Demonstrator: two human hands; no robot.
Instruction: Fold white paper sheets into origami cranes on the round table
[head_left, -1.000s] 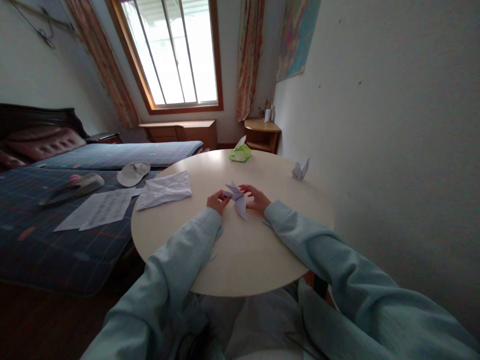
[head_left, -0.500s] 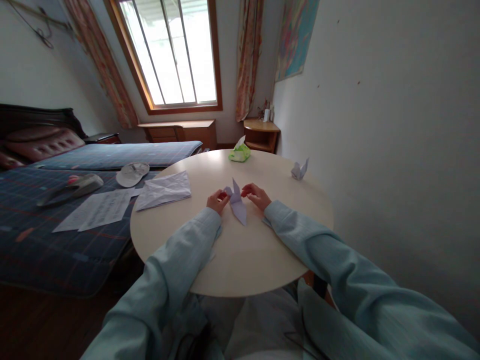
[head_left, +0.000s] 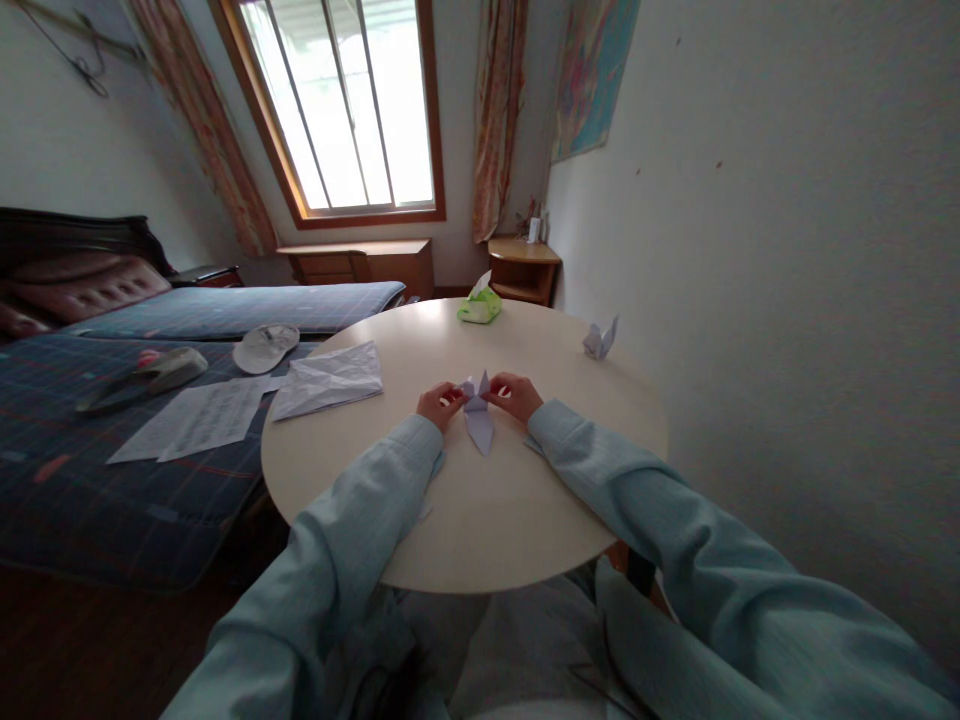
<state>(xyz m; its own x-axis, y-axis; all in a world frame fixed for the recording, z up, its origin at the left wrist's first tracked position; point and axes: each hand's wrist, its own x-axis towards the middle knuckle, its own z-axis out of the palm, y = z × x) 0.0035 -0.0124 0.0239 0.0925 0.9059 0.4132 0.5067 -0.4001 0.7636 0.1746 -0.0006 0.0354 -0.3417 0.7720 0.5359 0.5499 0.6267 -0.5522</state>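
Note:
Between my hands is a pale folded paper figure (head_left: 478, 424), with pointed flaps at the top and a broad pointed flap toward me. My left hand (head_left: 441, 404) pinches its left upper part between thumb and fingers. On the other side, my right hand (head_left: 515, 396) pinches the right upper flap. Both hands are just above or on the round cream table (head_left: 495, 530); the fingertips hide parts of the folds. A second folded paper figure (head_left: 599, 340) stands near the table's right edge.
A green tissue pack (head_left: 480, 303) sits at the table's far side. Creased white paper (head_left: 330, 380) lies at the left edge. Printed sheets (head_left: 206, 420) and a white cap (head_left: 265, 348) rest on the bed (head_left: 112, 520) at left. A white wall (head_left: 787, 330) rises at right.
My right hand has closed onto the paper figure's right flap. The figure has turned slightly, and its upper points have spread apart.

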